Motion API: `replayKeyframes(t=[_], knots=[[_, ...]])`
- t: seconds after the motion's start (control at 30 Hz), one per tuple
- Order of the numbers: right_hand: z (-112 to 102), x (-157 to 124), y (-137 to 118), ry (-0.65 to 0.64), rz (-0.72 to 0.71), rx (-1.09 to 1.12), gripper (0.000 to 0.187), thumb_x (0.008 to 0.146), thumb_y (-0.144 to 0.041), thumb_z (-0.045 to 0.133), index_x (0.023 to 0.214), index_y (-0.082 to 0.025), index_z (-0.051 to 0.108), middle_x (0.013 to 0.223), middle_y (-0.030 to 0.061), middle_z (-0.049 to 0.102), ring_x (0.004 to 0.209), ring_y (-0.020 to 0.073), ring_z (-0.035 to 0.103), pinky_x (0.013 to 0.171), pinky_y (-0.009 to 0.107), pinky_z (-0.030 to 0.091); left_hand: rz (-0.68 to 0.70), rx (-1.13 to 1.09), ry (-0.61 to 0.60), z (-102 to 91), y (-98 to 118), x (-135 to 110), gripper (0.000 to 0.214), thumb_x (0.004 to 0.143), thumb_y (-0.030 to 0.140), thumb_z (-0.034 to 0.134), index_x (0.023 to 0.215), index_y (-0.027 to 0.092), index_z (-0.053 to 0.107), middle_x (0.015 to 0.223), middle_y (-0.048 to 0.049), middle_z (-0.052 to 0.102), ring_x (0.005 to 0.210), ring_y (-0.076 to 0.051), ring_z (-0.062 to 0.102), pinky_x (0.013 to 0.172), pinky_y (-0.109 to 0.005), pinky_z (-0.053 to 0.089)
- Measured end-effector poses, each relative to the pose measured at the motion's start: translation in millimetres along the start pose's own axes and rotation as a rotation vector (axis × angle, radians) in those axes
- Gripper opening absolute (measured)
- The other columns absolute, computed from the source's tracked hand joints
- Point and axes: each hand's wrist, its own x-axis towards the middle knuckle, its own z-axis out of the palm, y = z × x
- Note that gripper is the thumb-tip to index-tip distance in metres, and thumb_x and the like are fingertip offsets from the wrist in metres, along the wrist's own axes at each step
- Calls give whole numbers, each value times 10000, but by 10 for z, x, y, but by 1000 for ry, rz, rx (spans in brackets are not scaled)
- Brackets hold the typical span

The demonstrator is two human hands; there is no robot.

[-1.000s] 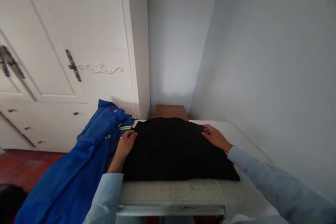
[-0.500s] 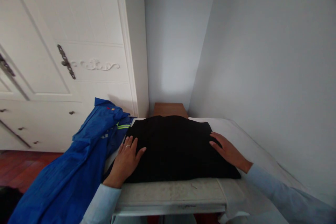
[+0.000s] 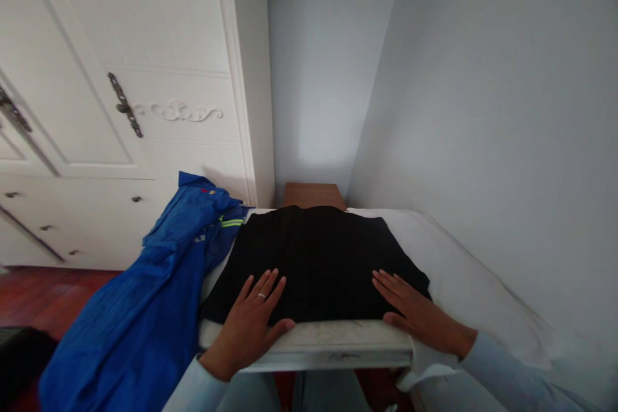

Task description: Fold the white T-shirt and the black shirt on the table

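A black garment point(image 3: 318, 257) lies spread flat across a table with a white cover point(image 3: 338, 335); its exact kind I cannot tell. My left hand point(image 3: 253, 322), with a ring on one finger, rests open on the garment's near left part, its thumb by the front edge. On the near right part lies my right hand point(image 3: 418, 312), also open, fingers pointing inward and thumb at the hem. Neither hand grips the cloth.
Blue clothing point(image 3: 159, 296) with a yellow-green stripe hangs over the table's left side. Behind it stands a white wardrobe point(image 3: 193, 45). A brown wooden piece point(image 3: 311, 194) sits beyond the table, in the corner of the grey walls point(image 3: 483, 109). A dark object point(image 3: 24, 360) is on the floor.
Both hands have slid over the black garment toward the near edge and inward. The view has shifted slightly.
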Motion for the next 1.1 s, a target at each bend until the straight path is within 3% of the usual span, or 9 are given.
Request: replayKeyframes(t=[0.13,0.23,0.33,0.43,0.53,0.63,0.87,1.0,1.1], knots=[[-212,-27,-203,-74,39,46,779,985,-656,362,1582,-164,278,1639,121,207,1526,301,171,1251,535,186,-83,-57,-74,-126,71,74,711,945,678,359,1487,227,449,1543,-134,443,1450,-315,397,1163,-595,355],[-439,216,-426,-32,-15,56,849,962,-696,367,1585,-128,270,1634,148,229,1525,300,190,1254,515,186,-112,-106,-82,-293,181,368,693,958,672,304,1400,202,557,1489,-143,519,1456,-321,387,1171,-634,317],[-653,778,-630,110,-146,53,840,963,-700,361,1585,-141,287,1632,139,261,1525,274,209,1256,477,194,-90,-133,-16,-381,266,737,697,971,645,301,1452,179,493,1533,-143,466,1493,-295,318,1212,-591,277],[-771,1570,-743,247,-201,31,821,979,-674,356,1560,-94,339,1618,174,287,1517,276,237,1250,447,200,-118,-127,-89,-286,295,956,709,974,627,324,1486,151,444,1578,-163,384,1515,-308,258,1220,-591,256],[-744,2326,-744,314,-115,0,774,1001,-583,384,1575,-75,282,1620,184,278,1518,266,235,1241,426,208,-172,-133,-181,-92,293,962,755,960,653,337,1518,148,388,1603,-162,326,1517,-326,245,1220,-623,222],[-582,2791,-648,217,38,-68,704,1013,-496,393,1573,-83,288,1634,171,246,1528,278,195,1233,447,194,-185,-163,-160,47,286,879,814,937,706,312,1537,158,350,1616,-144,297,1523,-320,230,1234,-625,174],[-335,3045,-422,138,152,-88,667,1033,-524,301,1511,-74,416,1592,211,329,1489,348,282,1187,512,253,-195,-219,-107,76,301,811,834,930,729,260,1542,169,348,1611,-148,316,1524,-310,233,1245,-612,154],[-475,3288,-652,162,139,-101,688,1024,-541,318,1444,-21,482,1503,287,427,1430,397,370,1145,565,288,-194,-228,-93,72,312,807,834,929,729,258,1541,170,352,1610,-160,315,1525,-311,230,1246,-613,152],[-478,3511,-975,168,-31,-105,638,1031,-513,345,1543,-133,366,1616,163,304,1510,281,241,1217,433,197,-196,-235,-94,71,315,805,832,930,726,262,1541,169,350,1610,-163,316,1525,-318,228,1244,-618,156]])
